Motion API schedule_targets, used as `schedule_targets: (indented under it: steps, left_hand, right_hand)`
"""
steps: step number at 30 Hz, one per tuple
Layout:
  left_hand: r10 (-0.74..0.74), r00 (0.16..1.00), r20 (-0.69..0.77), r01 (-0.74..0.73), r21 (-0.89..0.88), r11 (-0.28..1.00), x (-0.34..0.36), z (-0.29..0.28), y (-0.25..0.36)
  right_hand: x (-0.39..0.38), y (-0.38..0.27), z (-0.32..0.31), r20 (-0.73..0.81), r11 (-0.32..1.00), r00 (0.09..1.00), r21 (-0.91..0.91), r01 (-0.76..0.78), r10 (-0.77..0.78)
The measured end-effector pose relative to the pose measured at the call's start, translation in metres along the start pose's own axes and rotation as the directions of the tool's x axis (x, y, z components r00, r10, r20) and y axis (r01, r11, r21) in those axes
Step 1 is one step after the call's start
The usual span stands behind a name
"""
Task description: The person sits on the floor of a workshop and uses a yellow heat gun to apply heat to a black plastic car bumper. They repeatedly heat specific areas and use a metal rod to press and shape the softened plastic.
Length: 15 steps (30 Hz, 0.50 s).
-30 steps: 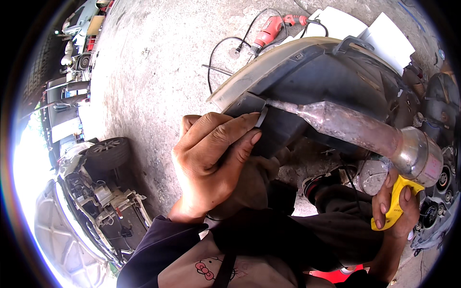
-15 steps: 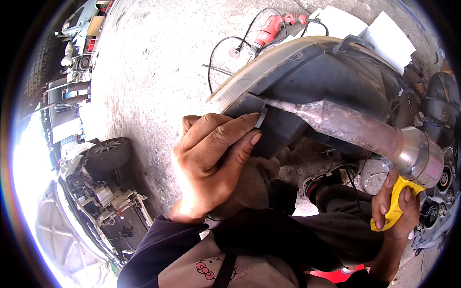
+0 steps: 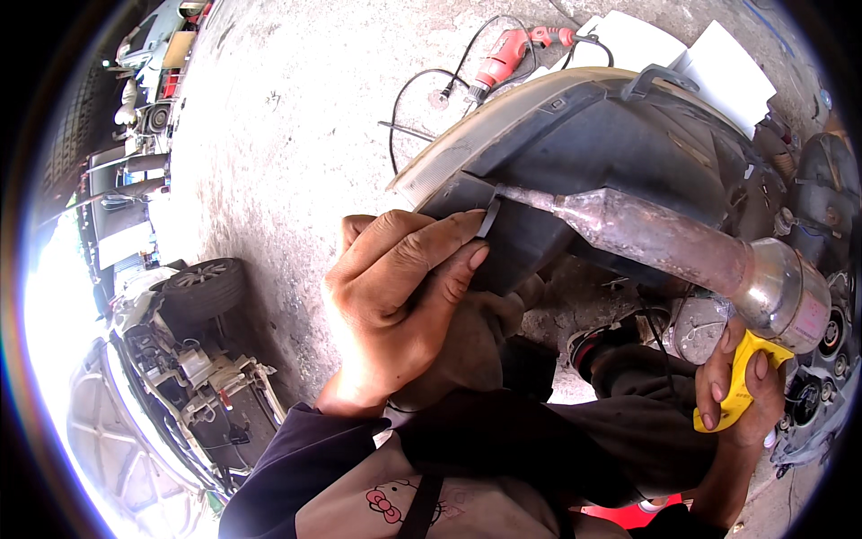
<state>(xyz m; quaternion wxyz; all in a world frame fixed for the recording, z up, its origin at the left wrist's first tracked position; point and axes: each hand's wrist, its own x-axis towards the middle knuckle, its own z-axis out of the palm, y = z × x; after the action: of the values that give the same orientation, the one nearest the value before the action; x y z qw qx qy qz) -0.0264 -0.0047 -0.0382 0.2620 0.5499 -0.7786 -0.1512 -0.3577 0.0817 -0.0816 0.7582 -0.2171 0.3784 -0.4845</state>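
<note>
A small grey strip is pinched between thumb and forefinger of the left hand, at the left end of a black-backed headlight. A metal-barrelled tool is gripped by its yellow handle in the right hand, near right. Nozzle is pointed left, tip just beside the strip; contact can't be told. Red drill is laid far side, on the floor.

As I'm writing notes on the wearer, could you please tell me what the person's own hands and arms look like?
Both the left hand and the right hand are bare, with no gloves, rings or watch showing. A plain dark sleeve covers the left arm to near the wrist; the right forearm shows bare.
</note>
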Motion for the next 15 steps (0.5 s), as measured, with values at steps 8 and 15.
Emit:
schedule_targets:
  steps: [8, 15]
  left_hand:
    - [0.004, 1.000, -0.004, -0.004, 0.003, 1.000, 0.0001, -0.0006, -0.0005]
    - [0.002, 1.000, -0.007, -0.002, 0.006, 1.000, -0.0006, 0.0007, -0.0010]
  right_hand:
    - [-0.0011, -0.0008, -0.0015, 0.016, 1.000, 1.000, 0.017, 0.006, -0.007]
    - [0.0020, 0.0012, 0.0031, 0.008, 1.000, 1.000, -0.011, 0.008, -0.008]
